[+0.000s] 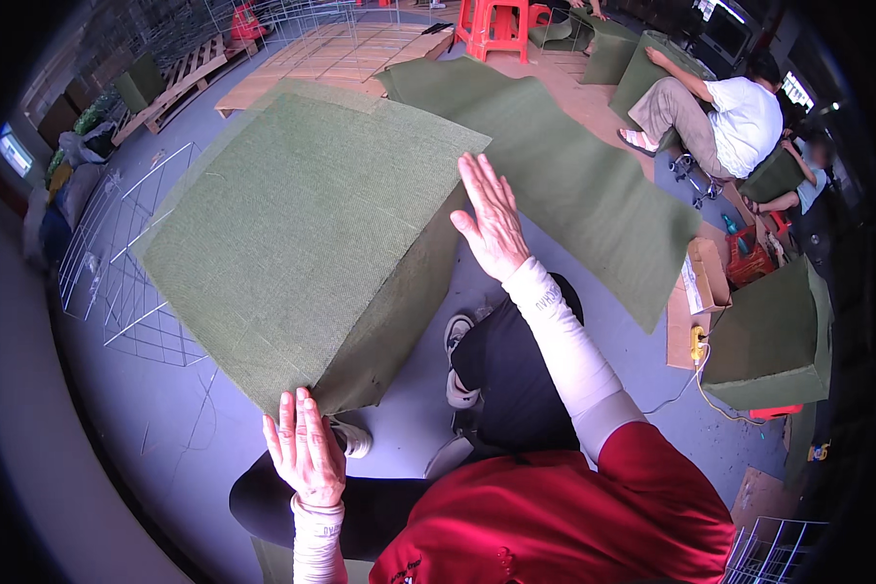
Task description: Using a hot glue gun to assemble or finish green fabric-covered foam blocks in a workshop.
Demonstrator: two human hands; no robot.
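Green felt-covered cube (302, 243) steadied between two flat palms.
Left hand (307, 453) presses its near corner, fingers together; right hand (492, 219), fingers spread, braces the far edge.

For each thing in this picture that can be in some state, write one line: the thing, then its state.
Green fabric-covered cube: tilted on an edge, held between both hands.
Left hand: open, flat against the cube's near corner.
Right hand: open, fingers spread, pressed on the cube's far side.
Green fabric sheet: spread flat on the floor.
Wire grid panels: lying flat, uncovered.
Second covered cube: resting on the floor.
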